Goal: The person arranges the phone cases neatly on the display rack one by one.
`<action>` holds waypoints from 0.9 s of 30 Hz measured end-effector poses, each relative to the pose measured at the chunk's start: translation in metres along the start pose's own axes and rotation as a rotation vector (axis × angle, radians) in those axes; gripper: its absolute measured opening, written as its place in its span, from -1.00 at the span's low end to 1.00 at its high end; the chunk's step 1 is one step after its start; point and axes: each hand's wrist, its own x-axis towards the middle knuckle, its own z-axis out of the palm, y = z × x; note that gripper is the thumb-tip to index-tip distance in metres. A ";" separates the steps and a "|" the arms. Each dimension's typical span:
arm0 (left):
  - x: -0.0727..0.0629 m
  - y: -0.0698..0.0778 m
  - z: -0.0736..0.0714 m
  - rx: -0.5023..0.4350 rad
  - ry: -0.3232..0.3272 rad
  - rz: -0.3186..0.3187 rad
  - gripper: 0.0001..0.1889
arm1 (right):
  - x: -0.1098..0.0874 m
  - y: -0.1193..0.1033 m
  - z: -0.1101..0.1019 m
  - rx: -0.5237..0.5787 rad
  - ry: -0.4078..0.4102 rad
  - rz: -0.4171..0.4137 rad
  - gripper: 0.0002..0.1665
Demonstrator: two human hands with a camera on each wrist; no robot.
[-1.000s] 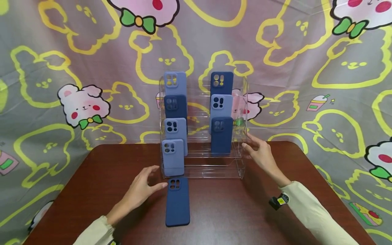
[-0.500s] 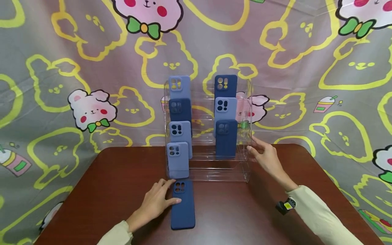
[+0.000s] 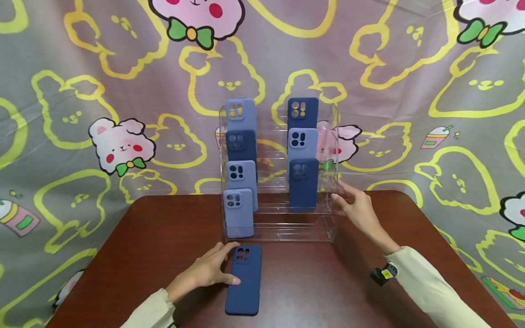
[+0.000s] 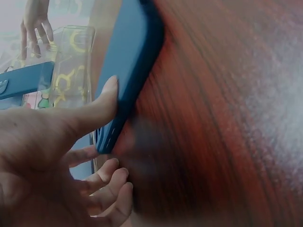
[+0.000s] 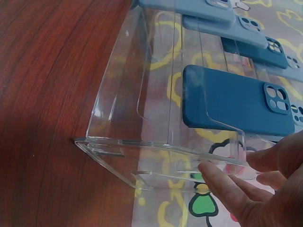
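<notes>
A dark blue phone case point(image 3: 245, 291) lies back up on the table just before a clear stepped display rack point(image 3: 291, 234), slightly slanted. My left hand point(image 3: 205, 268) pinches it near the camera-hole end, thumb on its back and index finger at the top edge. In the left wrist view, the left hand's other fingers hang loosely below the case point(image 4: 125, 52). My right hand point(image 3: 357, 212) grips the rack's right side, thumb at the panel's edge and fingers along its outer face in the right wrist view. The nearest case to that hand is a dark blue phone case point(image 5: 227, 101) in the rack.
Several light and dark blue cases stand in two columns on the rack; a light blue case point(image 3: 239, 221) is lowest at the left. The brown table point(image 3: 328, 287) has a patterned cloth point(image 3: 164, 77) hanging behind it.
My left hand has reached right onto the dark blue case and taken hold of its top end. The case has shifted slightly towards me and turned a little. The right hand stays at the rack.
</notes>
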 end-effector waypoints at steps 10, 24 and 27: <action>-0.002 -0.003 0.004 -0.035 0.028 0.016 -0.08 | -0.002 -0.004 0.001 0.005 0.012 -0.016 -0.33; -0.009 -0.006 0.007 -0.506 0.064 0.115 -0.45 | 0.000 -0.004 0.002 0.007 0.018 0.003 -0.33; -0.012 -0.002 0.006 -0.560 0.077 0.055 -0.39 | 0.000 -0.004 0.002 0.014 0.021 0.012 -0.33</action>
